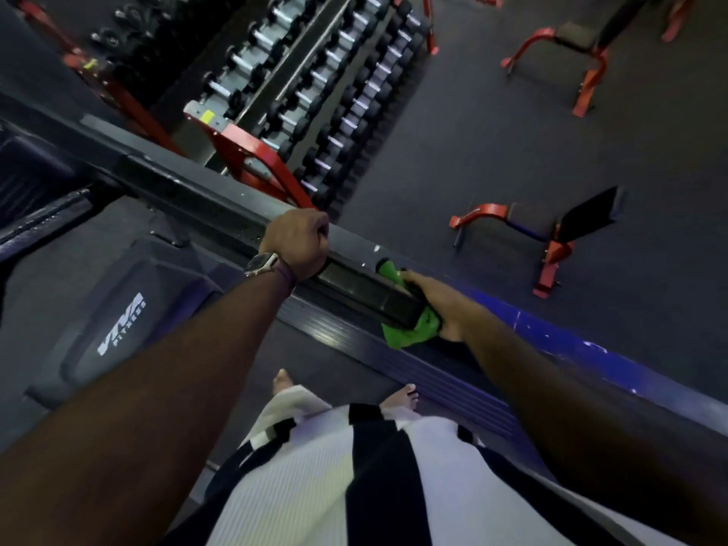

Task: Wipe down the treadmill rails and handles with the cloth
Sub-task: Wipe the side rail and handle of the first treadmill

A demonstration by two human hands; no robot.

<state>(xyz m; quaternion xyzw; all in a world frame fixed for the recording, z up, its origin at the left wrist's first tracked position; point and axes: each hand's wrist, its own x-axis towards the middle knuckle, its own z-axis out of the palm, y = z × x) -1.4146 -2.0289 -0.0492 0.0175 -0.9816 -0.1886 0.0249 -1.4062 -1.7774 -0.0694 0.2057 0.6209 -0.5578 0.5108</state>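
Observation:
A dark treadmill handrail (220, 208) runs diagonally from upper left to the middle of the view. My left hand (301, 242), with a watch on the wrist, grips the rail from above. At the rail's near end a green cloth (413, 331) is wrapped round the tip, and my right hand (437, 299) holds it there. The cloth shows above and below the rail end; its middle is hidden behind the rail and my fingers.
A red dumbbell rack (315, 96) with several dumbbells stands beyond the rail. Two red benches (551, 238) sit on the dark floor at the right. The treadmill's motor cover (118, 329) and blue side rail (571, 348) lie below. My bare feet stand on the belt.

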